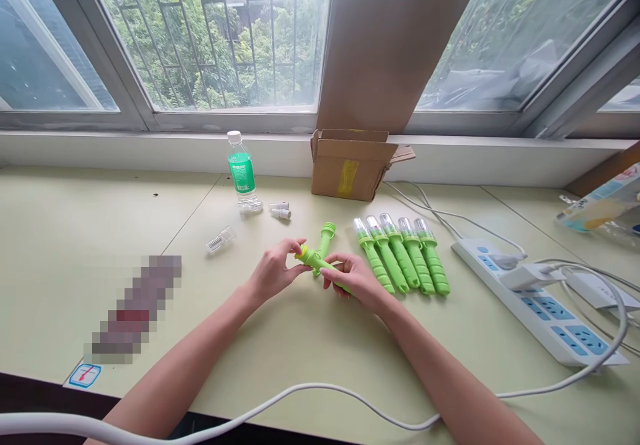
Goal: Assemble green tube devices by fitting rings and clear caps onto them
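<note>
Both hands are on a bright green plastic handle (315,259) with a yellow piece at its left end, held just above the table. My left hand (273,273) pinches the yellow end between thumb and fingers. My right hand (356,281) is wrapped around the handle's other end and hides part of it. A second green handle (327,237) with a threaded top lies just behind, partly covered by the held one. To the right, several green sticks with clear caps (406,258) lie side by side. A loose clear cap (221,239) rests left of my left hand.
A water bottle (241,173) stands near the windowsill, with two small whitish cylinders (281,211) beside it. An opened cardboard box (350,168) is at the back. On the right lies a power strip (540,305) with plugs. A white cable (320,386) crosses the front.
</note>
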`<state>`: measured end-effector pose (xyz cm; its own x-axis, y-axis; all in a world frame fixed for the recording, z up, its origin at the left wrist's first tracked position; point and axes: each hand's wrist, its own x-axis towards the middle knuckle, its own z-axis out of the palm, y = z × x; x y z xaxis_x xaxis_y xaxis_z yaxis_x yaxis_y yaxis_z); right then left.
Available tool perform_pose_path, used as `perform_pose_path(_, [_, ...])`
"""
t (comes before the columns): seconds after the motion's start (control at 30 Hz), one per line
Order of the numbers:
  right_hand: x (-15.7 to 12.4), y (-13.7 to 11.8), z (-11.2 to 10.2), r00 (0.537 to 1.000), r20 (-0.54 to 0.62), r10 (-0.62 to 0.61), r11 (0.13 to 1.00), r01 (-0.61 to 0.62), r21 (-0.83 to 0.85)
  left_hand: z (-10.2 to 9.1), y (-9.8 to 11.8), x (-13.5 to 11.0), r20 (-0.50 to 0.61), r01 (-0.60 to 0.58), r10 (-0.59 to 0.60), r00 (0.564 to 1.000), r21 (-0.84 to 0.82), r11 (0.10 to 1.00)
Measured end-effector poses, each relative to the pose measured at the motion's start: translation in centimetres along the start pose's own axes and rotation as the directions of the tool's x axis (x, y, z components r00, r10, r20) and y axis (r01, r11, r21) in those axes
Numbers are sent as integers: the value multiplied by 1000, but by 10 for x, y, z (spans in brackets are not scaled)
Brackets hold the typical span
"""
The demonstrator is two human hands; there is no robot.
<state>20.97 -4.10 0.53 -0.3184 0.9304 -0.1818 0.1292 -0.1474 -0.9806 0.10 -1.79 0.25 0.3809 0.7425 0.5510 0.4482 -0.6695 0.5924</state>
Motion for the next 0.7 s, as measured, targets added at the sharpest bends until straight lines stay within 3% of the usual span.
perform_pose_path(0.27, [-2,-4,1,999,-31,-35,997,37,63,-1,3,0,-32,-20,21,999,19,1000])
perform_pose_path(0.57, [-6,-12,-3,988,152,-19,999,13,41,4,1,-2,-57,-85,87,995,44,995])
perform_pose_path(0.7, [-6,-11,-4,987,163,0,1000,-3,20,5,3,-4,-71,-109,113,991,61,992])
